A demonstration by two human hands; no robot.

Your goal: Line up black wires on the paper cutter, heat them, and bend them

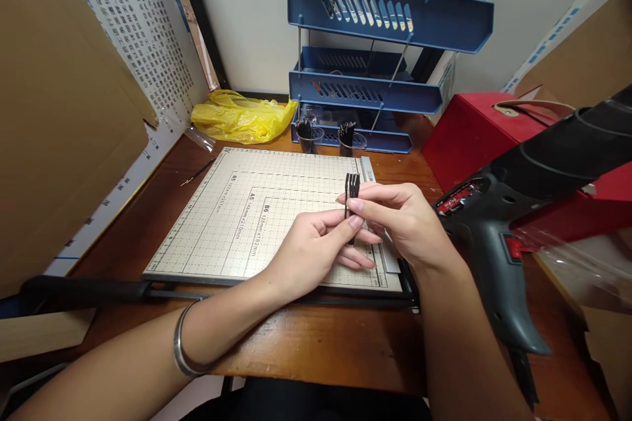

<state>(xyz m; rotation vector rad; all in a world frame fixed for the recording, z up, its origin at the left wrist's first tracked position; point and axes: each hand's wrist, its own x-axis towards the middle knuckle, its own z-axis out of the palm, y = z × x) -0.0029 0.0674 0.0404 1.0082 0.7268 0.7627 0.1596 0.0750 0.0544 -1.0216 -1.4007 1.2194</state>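
A small bundle of thin black strips (352, 185) stands roughly upright between the person's two hands, above the right-hand part of a cream paper-cutter board (217, 217). The left hand (316, 247) has its grip closed on the bundle, the thumb pressed over the lower part and some fingers reaching out behind it. The right hand (405, 214) also has a closed grip, thumb and fingertips pinching the bundle higher up, with the strip tops showing above. The board is printed with a dotted grid and the sizes B5, A5 and B6; a long black handle (89, 288) lies along its near side, reaching out to the left. Under it all is a brown wooden worktop (316, 348). Just beyond the board's far edge stand two small clear cups (314, 138) with more black strips in them, near a blue tiered tray rack (365, 89). A crumpled yellow plastic bag (247, 117) lies to the left of the cups, and a thin dark tool with a golden tip (198, 172) rests beside the board's left edge. On the right, a grey and black heat gun (498, 243) stands with its barrel slanting up, in front of a red box (474, 125) with a tan strap.
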